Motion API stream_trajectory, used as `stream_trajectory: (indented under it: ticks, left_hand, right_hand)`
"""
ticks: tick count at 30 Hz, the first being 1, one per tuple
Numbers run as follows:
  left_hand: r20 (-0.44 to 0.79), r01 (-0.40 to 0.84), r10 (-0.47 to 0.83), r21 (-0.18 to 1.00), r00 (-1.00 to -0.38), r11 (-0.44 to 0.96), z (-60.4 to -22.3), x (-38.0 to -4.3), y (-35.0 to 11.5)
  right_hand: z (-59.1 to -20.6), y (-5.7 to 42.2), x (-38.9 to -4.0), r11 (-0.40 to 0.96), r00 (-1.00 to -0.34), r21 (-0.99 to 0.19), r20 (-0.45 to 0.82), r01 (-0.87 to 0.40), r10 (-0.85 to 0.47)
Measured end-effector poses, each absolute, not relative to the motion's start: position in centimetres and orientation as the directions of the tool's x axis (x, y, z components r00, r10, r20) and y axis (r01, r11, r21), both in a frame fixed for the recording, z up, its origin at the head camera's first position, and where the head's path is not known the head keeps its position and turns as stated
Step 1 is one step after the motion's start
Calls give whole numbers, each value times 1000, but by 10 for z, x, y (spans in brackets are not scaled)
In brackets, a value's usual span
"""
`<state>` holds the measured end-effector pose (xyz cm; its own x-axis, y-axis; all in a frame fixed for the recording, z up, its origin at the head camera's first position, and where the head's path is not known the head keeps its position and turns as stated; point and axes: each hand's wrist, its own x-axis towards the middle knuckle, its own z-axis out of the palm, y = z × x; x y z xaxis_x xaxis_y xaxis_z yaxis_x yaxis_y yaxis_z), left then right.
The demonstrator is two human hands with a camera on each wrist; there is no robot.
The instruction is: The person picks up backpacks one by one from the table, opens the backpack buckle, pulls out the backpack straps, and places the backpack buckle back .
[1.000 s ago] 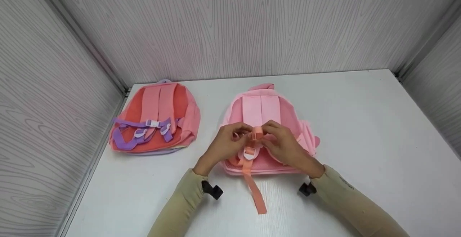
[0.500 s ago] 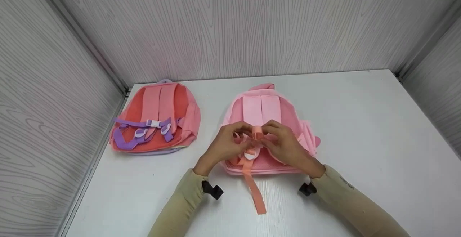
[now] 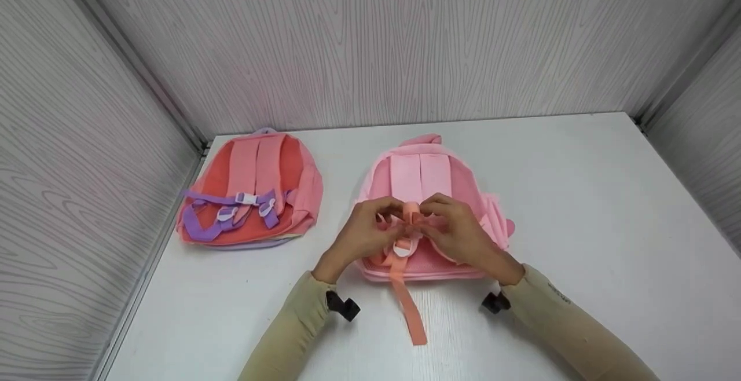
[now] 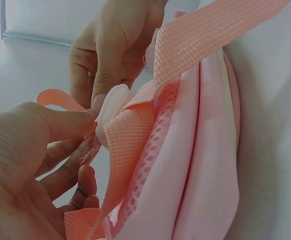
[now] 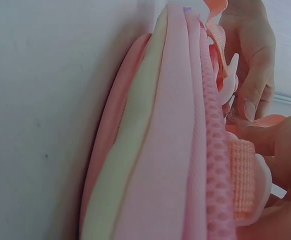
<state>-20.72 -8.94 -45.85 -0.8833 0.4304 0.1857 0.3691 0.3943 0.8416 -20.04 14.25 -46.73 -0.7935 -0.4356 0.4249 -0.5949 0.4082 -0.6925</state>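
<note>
A pink backpack [image 3: 405,175] lies with its shoulder straps facing up. Over its lower part my left hand [image 3: 370,227] and right hand [image 3: 454,229] meet, thumbs close together. Between them they pinch an orange webbing strap [image 3: 411,208], which is bent into a small loop above the fingertips. The left wrist view shows that loop [image 4: 60,98] and frayed threads [image 4: 89,149] at my fingertips. Just below the hands sits a white plastic buckle [image 3: 403,249]. From it a loose orange strap end [image 3: 412,314] hangs toward the front. My fingers hide part of the pinched webbing.
To the left lies a second backpack [image 3: 310,187], coral and red, with purple straps [image 3: 200,230] and a white clip [image 3: 247,198]. Both bags rest on a white table [image 3: 579,207] with wood-grain panels [image 3: 370,45] behind and at the sides.
The orange loop has become narrower and shifted slightly left between my fingers. My thumbs have come together in front of it, while both backpacks stay in place.
</note>
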Motion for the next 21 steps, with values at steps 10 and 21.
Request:
stream_trajectory:
  ticks: [10, 21]
  left_hand:
    - [183, 369, 439, 845, -880, 387, -458, -207, -90]
    - [189, 384, 442, 829, -877, 406, -458, -207, -88]
  right_hand:
    - [-459, 150, -202, 347, -785, -726, 427, -593, -448]
    - [-438, 146, -202, 308, -732, -681, 509, -664, -453]
